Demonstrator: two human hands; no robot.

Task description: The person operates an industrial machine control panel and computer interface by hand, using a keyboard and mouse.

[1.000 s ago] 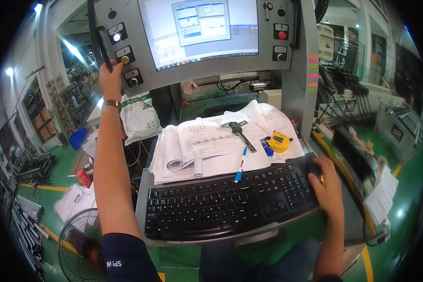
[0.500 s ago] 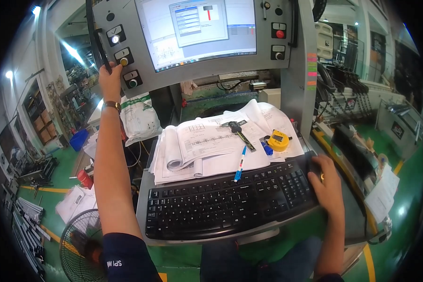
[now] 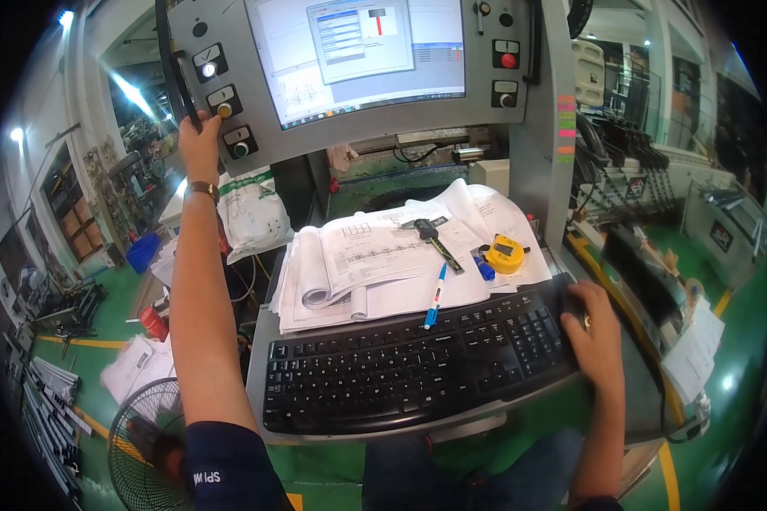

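Observation:
My left arm reaches up to the grey control panel. There my left hand is closed round the lower end of a black handle. Its thumb points at the yellow push button. A lit screen in the panel shows a window with a small red-and-black figure. My right hand rests at the right end of a black keyboard, fingers curled down over something hidden beneath them. Behind the keyboard lie papers with drawings, a digital caliper, a yellow tape measure and a blue-and-white marker.
A white plastic bag sits left of the papers. On the lower left stands a fan, with metal bars on the floor beyond. A red button is on the panel's right side. Loose sheets hang at the right.
Almost nothing differs. My right hand has shifted very slightly; my left hand stays at the handle, and the screen looks the same.

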